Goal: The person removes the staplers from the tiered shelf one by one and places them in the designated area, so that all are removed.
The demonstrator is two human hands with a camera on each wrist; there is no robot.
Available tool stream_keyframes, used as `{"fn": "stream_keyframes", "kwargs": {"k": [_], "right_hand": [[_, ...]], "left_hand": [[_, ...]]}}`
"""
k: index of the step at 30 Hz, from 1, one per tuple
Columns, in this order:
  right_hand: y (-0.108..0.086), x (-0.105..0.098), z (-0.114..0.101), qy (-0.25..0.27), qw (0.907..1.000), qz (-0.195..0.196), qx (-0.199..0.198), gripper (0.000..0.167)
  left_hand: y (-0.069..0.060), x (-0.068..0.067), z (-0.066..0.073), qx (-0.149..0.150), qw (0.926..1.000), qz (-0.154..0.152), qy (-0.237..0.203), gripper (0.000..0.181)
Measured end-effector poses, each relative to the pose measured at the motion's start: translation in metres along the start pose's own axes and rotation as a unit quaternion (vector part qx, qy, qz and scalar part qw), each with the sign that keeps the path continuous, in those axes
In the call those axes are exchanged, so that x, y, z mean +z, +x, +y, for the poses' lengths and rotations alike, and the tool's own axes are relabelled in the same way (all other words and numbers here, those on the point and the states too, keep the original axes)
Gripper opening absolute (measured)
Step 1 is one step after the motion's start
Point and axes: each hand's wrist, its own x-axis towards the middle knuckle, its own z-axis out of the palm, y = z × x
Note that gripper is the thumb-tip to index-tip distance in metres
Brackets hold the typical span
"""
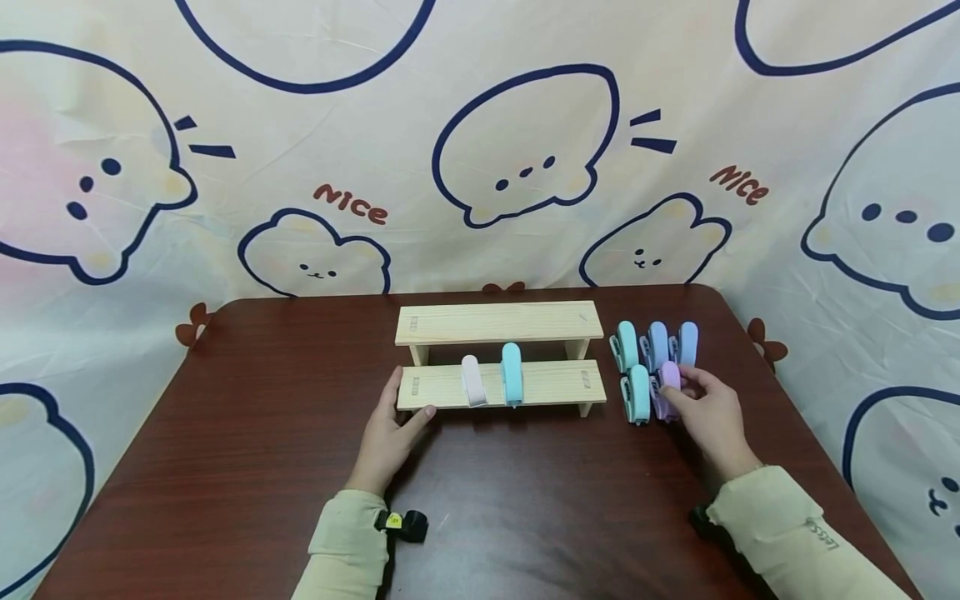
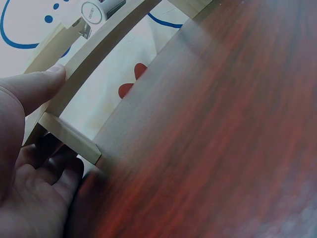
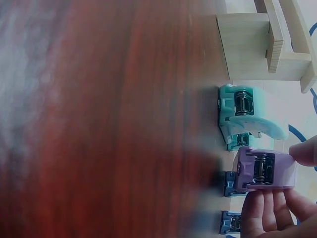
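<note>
In the head view, the left hand (image 1: 388, 433) grips a grained wooden stand (image 1: 553, 385) by its nine o'clock end; at three o'clock the right hand (image 1: 707, 412) pinches a smooth purple clip (image 1: 667, 385), a rounded teal clip (image 1: 638, 394) between. In the left wrist view, the thumb touches the squared edge. In the right wrist view, metal coils (image 3: 263, 168) show inside the purple clip, a blue clip (image 3: 229, 222) at seven o'clock.

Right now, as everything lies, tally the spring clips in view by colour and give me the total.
Blue-green plastic spring clips: 3
Blue plastic spring clips: 2
Purple plastic spring clip: 1
Whitish plastic spring clip: 1
Total: 7
</note>
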Motion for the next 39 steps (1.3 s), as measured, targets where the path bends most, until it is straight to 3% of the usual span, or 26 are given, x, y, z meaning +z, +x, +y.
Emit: {"fn": "stream_keyframes", "kwargs": {"k": [12,39], "right_hand": [[0.0012,-0.0009,0.0029,0.009,0.9999,0.008,0.009,0.055],[0.0032,-0.0013,0.0086,0.010,0.9993,-0.030,0.023,0.059]], "left_hand": [[0.0009,0.0003,-0.0013,-0.004,1.0000,0.003,0.009,0.088],[0.0010,-0.0001,-0.0018,-0.001,1.0000,0.000,-0.003,0.090]]}}
